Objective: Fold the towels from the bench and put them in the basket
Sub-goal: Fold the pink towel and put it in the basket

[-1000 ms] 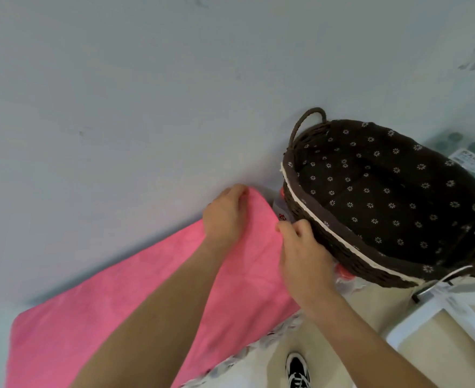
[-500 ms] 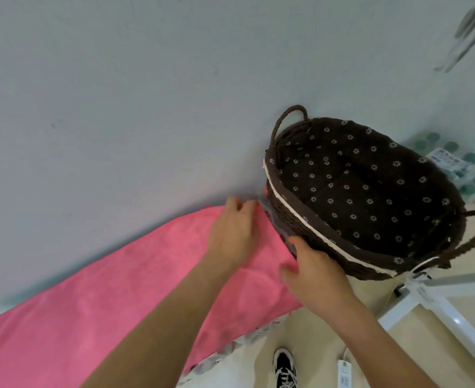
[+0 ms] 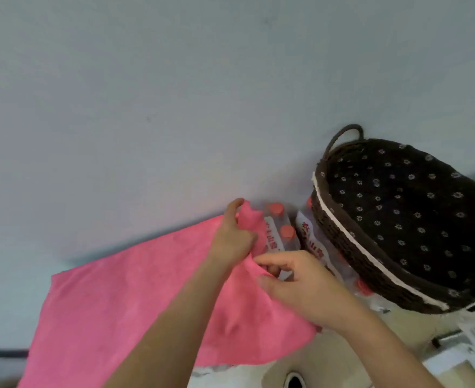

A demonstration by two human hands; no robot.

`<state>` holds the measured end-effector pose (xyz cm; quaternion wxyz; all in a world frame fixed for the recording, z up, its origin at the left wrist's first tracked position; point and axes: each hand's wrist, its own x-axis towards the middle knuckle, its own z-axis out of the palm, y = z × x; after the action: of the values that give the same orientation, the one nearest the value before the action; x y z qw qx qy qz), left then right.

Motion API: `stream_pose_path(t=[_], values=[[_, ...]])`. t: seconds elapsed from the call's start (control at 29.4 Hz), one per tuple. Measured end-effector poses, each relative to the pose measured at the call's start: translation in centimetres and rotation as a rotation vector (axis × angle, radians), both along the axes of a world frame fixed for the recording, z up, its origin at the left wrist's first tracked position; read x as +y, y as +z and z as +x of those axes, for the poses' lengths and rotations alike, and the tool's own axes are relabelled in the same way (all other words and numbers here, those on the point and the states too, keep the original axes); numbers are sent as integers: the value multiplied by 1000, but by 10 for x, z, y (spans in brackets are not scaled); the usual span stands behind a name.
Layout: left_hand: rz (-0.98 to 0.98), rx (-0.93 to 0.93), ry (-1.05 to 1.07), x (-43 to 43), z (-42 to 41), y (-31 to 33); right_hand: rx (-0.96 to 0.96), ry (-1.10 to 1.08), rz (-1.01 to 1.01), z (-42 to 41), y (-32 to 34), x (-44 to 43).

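Since half a second earlier, the right end of the pink fleecy towel point(image 3: 133, 303) had come up off the counter point(image 3: 216, 369) and away from the dark brown woven basket with the flower-print liner point(image 3: 351, 253), baring the clear plastic bottles with red caps point(image 3: 279, 228) that it had covered. My left hand point(image 3: 233, 236) was clenched round the far corner, bunching it into a peak against the grey wall point(image 3: 174, 107). My right hand point(image 3: 300, 284) pinched the near corner between thumb and fingers. The rest of the towel lay spread flat along the counter to my left, its near edge hanging a little over the front. I judged the fold only just begun, with nothing yet in the basket. The worst risk was the bottles: they stood just beside my knuckles, and cloth dragged across their caps could topple them. The basket seemed to rest partly on those bottles, so a knock there might tip it too. The bunched far corner could also give a crooked fold if I carried it over without shaking it square. And with the front edge overhanging, a hard pull might slide the whole towel to the floor.
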<state>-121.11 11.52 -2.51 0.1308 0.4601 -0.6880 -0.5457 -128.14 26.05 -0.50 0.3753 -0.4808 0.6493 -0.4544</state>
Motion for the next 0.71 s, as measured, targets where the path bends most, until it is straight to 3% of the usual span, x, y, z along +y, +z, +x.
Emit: stream_pose_path(t=[0.27,0.48,0.58,0.71], values=[[85,296,275,-39,142,31,-139,535,-17,89,23,-64],[-21,270,463,-71,261,39,-149,743,3,181,31,-110],[-102,236,529,-90,313,32,-88,745,26,231,21,-129],[-48,78,682,-116,355,6,31,683,154,280,7,-154]])
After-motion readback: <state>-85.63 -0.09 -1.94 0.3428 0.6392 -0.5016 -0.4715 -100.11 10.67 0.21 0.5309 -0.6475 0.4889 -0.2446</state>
